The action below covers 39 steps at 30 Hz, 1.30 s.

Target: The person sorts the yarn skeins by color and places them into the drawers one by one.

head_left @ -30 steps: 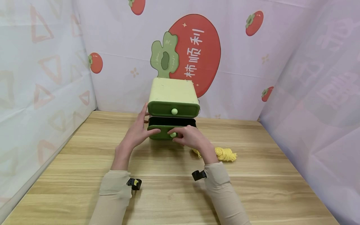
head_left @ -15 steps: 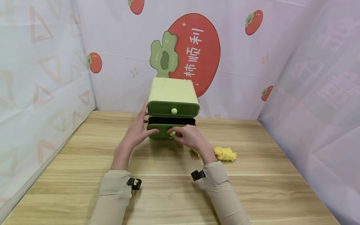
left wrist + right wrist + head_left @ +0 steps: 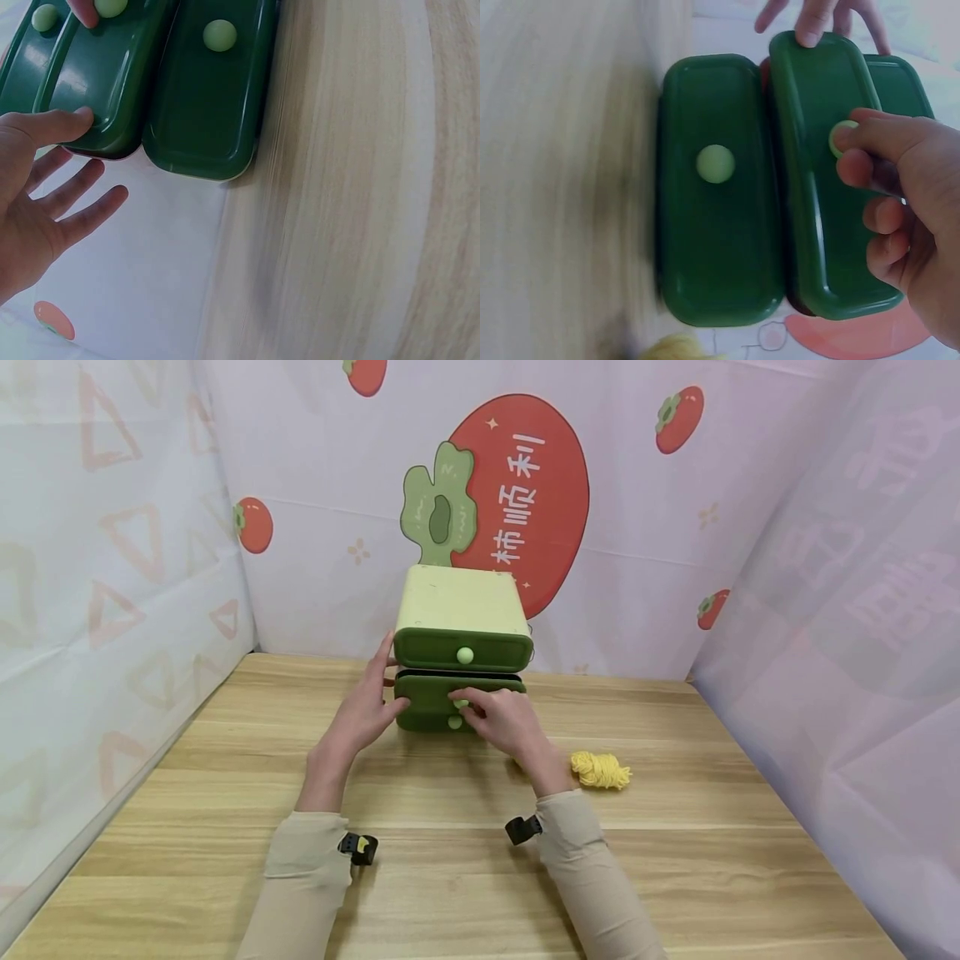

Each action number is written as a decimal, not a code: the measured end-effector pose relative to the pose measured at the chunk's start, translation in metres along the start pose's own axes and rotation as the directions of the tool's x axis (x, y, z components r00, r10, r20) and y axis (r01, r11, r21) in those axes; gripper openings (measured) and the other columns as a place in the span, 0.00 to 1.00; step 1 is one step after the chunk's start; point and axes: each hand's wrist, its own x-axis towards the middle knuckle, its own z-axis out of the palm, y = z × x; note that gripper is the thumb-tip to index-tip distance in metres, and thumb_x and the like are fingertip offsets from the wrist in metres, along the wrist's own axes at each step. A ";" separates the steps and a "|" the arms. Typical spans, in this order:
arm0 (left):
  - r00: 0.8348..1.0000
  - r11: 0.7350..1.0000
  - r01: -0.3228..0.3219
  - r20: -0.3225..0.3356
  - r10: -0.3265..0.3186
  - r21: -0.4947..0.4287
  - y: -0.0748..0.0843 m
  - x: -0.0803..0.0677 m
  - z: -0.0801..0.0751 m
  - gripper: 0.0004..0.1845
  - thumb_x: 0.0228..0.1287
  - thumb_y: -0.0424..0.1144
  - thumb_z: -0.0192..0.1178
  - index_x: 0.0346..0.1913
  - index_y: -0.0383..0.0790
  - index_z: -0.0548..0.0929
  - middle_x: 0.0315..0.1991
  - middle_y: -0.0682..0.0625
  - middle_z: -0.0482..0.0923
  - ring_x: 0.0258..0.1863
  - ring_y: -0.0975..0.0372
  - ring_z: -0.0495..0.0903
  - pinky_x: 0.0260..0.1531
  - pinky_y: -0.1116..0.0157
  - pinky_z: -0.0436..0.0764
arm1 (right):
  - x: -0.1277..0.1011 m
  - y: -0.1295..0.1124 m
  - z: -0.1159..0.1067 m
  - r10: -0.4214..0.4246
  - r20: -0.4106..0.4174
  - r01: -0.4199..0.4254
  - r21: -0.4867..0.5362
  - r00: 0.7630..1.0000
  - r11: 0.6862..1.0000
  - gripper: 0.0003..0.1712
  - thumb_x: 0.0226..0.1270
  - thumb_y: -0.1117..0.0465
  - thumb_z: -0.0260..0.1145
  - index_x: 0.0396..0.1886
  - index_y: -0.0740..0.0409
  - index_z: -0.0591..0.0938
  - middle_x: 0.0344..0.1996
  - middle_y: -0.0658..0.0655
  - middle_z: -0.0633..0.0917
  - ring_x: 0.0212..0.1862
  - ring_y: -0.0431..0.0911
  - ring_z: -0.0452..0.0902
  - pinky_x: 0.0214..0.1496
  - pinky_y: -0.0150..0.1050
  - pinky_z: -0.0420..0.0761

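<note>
The drawer box (image 3: 459,610) stands at the back of the counter (image 3: 450,877), against the rear wall (image 3: 637,527). My left grip (image 3: 358,720) rests at its left side, my right grip (image 3: 501,720) on the middle drawer (image 3: 427,692), fingers at its knob (image 3: 460,702). The yarn (image 3: 601,770) lies right of my right grip, in front of the box.

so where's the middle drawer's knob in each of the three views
Head view: the middle drawer's knob is just left of centre, at the right hand fingertips.
Left wrist view: the knob is at the top edge, left, partly cut off.
Right wrist view: the knob is right of centre, half hidden by a fingertip.
Shared landmark: the bottom drawer's knob, bare in every view.
</note>
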 end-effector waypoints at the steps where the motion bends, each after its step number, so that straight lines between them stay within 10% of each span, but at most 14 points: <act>1: 1.000 1.000 -0.005 -0.003 0.005 0.002 0.000 0.000 0.000 0.56 0.67 0.31 0.61 0.79 0.67 0.30 0.72 0.40 0.60 0.61 0.42 0.75 0.52 0.46 0.79 | 0.000 0.000 0.001 0.008 -0.010 -0.008 -0.008 1.000 1.000 0.14 0.66 0.59 0.69 0.49 0.41 0.88 0.11 0.45 0.73 0.15 0.36 0.61 0.19 0.31 0.60; 22: 0.993 0.997 -0.053 -0.105 0.059 0.065 -0.001 0.001 0.005 0.52 0.68 0.27 0.59 0.80 0.61 0.36 0.67 0.39 0.68 0.53 0.42 0.81 0.47 0.48 0.83 | 0.001 -0.002 0.020 0.136 -0.096 -0.142 -0.056 0.986 0.988 0.14 0.71 0.58 0.65 0.52 0.40 0.86 0.09 0.47 0.70 0.13 0.39 0.58 0.17 0.32 0.51; 39: 0.932 0.987 -0.050 -0.349 0.101 0.152 -0.001 0.006 0.024 0.49 0.65 0.23 0.60 0.80 0.58 0.48 0.55 0.39 0.78 0.41 0.45 0.86 0.36 0.51 0.85 | 0.004 0.000 0.022 0.138 -0.100 -0.142 -0.036 0.985 0.989 0.12 0.70 0.57 0.66 0.50 0.40 0.87 0.09 0.46 0.72 0.14 0.38 0.60 0.17 0.31 0.54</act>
